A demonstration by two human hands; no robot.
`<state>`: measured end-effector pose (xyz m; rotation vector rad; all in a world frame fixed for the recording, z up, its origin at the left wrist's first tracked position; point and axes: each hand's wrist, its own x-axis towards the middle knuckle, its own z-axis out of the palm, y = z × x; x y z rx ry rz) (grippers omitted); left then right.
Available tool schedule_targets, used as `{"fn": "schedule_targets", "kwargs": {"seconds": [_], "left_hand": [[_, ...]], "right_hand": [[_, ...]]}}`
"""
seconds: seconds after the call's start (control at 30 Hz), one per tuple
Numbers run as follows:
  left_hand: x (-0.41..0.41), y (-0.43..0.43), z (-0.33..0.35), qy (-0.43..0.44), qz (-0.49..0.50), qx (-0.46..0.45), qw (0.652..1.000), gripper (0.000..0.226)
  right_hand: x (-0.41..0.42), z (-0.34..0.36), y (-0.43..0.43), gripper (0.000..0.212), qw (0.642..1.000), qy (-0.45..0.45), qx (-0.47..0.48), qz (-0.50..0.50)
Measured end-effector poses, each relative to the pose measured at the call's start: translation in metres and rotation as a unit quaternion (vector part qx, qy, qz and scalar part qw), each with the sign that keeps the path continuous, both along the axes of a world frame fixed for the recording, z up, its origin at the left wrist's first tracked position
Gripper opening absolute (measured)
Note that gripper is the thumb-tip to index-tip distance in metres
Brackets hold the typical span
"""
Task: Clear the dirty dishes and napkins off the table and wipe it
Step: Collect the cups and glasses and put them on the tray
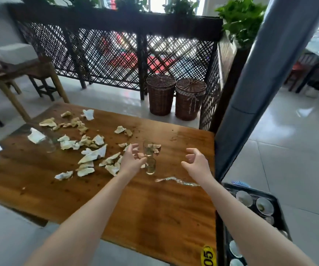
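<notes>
Clearing glassware: you reach for the two glasses left on the desk [154,208].
Your left hand [131,160] is spread, fingers loose, just beside the far glass [148,148] and the near glass [151,167], gripping neither; your right hand [196,162] hovers loosely curled, holding nothing; crumpled napkins [91,156] lie to the left. Next, I'd judge, grip each glass firmly and carry it to the tub [280,214] of bowls on your right.

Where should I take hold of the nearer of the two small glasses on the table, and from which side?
Probably round the side wall of the nearer glass, coming from its right. It stands upright and narrow, with bare table on that side, while the left hand, crumpled napkins and the farther glass crowd its left and back.
</notes>
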<state>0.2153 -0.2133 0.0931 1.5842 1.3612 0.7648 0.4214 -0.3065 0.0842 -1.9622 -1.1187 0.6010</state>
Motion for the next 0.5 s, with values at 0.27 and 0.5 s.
{"fn": "schedule_targets", "kwargs": {"seconds": [0.27,0.5], "left_hand": [[-0.079,0.052,-0.024,0.029,0.011,-0.04,0.999,0.059],[-0.111,0.081,-0.055,0.042,0.018,-0.08,0.996,0.051]], "right_hand": [[-0.084,-0.031,0.065,0.053,0.999,0.018,-0.03,0.001],[-0.087,-0.067,0.09,0.053,0.997,0.026,-0.074,-0.015]]}}
